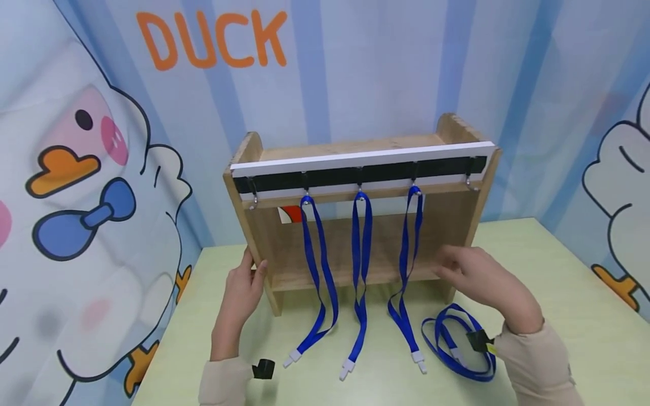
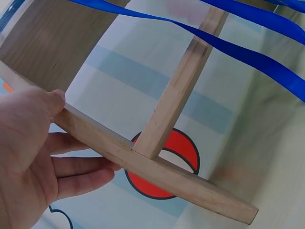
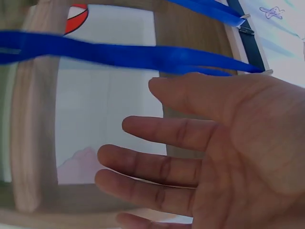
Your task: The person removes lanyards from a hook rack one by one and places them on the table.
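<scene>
A wooden rack (image 1: pixel 335 223) stands on the table, with a row of metal hooks along its white and black front strip. My left hand (image 1: pixel 245 287) grips the rack's left side panel (image 2: pixel 102 138), thumb on the front and fingers behind the edge. Three blue lanyards (image 1: pixel 361 248) hang from the middle hooks, their white clips low in front of the rack. In front of the rack's right side, my right hand (image 1: pixel 474 276) holds nothing; its fingers (image 3: pixel 143 162) are spread out in the right wrist view. Below it a coiled blue lanyard (image 1: pixel 452 363) lies on the table.
The two outer hooks, the left hook (image 1: pixel 253 197) and the right hook (image 1: pixel 470 181), hold no lanyard. A pale yellow-green table (image 1: pixel 172 349) carries the rack. Behind it hangs a blue striped curtain (image 1: pixel 381 73) with duck pictures.
</scene>
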Tool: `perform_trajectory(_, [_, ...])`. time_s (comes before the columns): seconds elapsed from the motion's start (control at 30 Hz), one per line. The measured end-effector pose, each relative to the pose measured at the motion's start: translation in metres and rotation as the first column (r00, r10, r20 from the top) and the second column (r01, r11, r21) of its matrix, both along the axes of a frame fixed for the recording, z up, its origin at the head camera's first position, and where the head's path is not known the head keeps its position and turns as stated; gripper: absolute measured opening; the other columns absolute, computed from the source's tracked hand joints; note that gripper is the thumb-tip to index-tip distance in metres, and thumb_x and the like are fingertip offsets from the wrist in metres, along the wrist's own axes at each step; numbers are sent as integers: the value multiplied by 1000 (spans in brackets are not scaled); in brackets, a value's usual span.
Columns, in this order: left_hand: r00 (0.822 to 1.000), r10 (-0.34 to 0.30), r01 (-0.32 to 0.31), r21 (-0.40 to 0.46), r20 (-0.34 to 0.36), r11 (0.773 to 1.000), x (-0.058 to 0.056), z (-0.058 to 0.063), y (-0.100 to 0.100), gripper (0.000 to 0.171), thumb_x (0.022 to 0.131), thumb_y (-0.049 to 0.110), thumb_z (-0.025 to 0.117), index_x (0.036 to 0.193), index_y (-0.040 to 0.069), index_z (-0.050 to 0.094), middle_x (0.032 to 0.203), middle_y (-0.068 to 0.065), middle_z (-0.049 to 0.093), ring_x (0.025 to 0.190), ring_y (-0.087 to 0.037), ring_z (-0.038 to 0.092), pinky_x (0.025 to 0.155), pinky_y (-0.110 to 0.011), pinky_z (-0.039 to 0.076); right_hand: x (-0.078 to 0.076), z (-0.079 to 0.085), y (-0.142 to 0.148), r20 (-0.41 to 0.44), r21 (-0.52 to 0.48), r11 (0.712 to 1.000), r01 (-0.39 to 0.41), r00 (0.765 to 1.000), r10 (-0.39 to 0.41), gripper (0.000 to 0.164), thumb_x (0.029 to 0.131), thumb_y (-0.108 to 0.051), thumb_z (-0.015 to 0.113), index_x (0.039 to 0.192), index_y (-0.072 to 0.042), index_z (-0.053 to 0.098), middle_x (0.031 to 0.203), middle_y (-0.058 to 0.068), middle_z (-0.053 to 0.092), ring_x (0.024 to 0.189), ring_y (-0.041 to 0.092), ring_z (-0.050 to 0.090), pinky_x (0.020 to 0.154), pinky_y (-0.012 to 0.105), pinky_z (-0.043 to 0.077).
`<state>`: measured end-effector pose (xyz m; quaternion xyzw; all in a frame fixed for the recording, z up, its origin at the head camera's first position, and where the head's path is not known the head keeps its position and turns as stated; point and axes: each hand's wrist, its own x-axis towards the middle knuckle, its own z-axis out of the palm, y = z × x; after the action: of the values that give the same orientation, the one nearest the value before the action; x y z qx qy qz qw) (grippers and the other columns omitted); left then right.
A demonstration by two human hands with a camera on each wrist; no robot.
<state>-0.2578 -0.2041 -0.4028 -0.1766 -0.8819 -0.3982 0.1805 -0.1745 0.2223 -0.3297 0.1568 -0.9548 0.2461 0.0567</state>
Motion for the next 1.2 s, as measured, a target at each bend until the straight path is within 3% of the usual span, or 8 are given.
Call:
perform_trajectory(0.4, [1000,9,-9,0,-12,1000,-2,-1,0,47,108,19,50,148,-1,38,129,-33,60,106,-45,68,83,-55,58,-15,22,-18,-86,-63,998,-26,996,21,16,99,-16,66,104,0,68,90,5,71,80,21,67,70,42,59])
perform_trajectory(0.63, [999,9,-9,-4,-47,1000,-2,-4,0,44,107,16,52,146,-3,40,126,-34,61,103,-45,69,79,-55,59,-17,30,-24,-120,-79,996,-43,992,33,14,99,-16,67,101,-2,67,86,2,71,75,17,65,67,37,56])
perform_trajectory(0.9, [999,1,0,2,-34,1000,-2,-3,0,45,108,15,51,147,-3,39,128,-34,60,102,-45,69,79,-54,59,-22,40,-27,-172,-87,995,-45,985,29,13,100,-15,64,96,-3,65,84,3,70,73,16,64,65,36,54])
perform_trajectory(1.1, [999,12,-12,0,-42,1000,-1,-3,0,44,108,16,51,146,-2,40,129,-33,60,102,-44,69,79,-54,59,-22,50,-27,-214,-110,992,-61,976,37,14,103,-15,60,98,-3,65,85,7,70,69,17,59,61,35,49])
perform_trajectory(1.2, [999,20,-20,-6,-45,1000,0,-5,0,43,107,16,52,145,-2,41,128,-32,61,101,-44,70,79,-54,59,-22,54,-27,-222,-115,991,-71,974,44,14,104,-15,58,97,-4,63,77,4,63,63,17,51,57,33,43])
